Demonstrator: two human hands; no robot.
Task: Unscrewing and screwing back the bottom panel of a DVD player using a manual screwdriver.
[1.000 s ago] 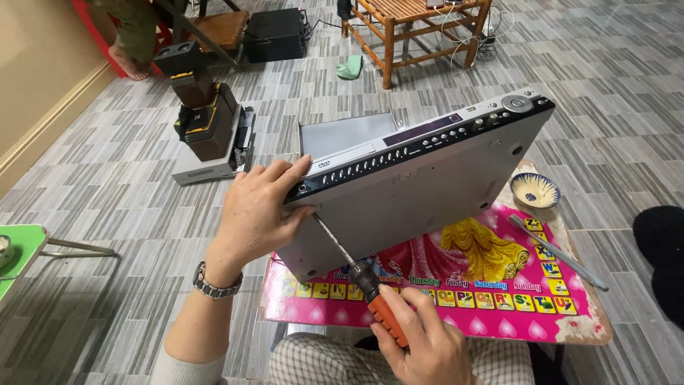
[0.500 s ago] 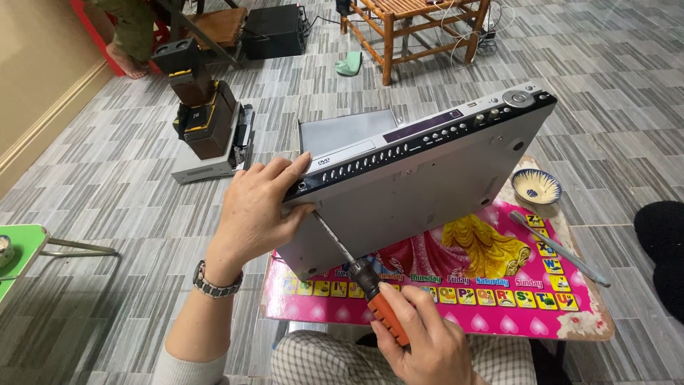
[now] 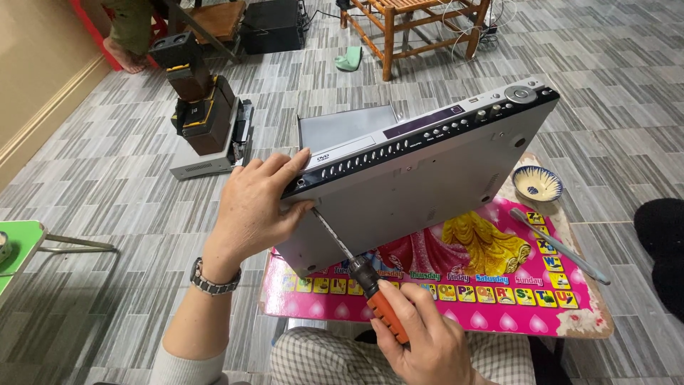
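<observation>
Down low, a silver disc player [image 3: 420, 178] tipped up on its edge over a pink picture board [image 3: 499, 285], underside toward the camera. Left hand [image 3: 253, 210] clamped on the player's near corner, fingers curled over the black front panel. Right hand [image 3: 427, 342] closed round an orange-handled screwdriver [image 3: 356, 267], tip against the underside by that corner. Small patterned bowl [image 3: 536, 183] and second screwdriver [image 3: 559, 246] off to the right.

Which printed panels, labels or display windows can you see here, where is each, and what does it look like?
Disc player: tipped on edge under the left hand; silver, with a dark front strip of buttons and a narrow display window.
Printed board: under the player; pink, cartoon figure, coloured letter tiles.
Small label: on the black-and-yellow device, upper left.
</observation>
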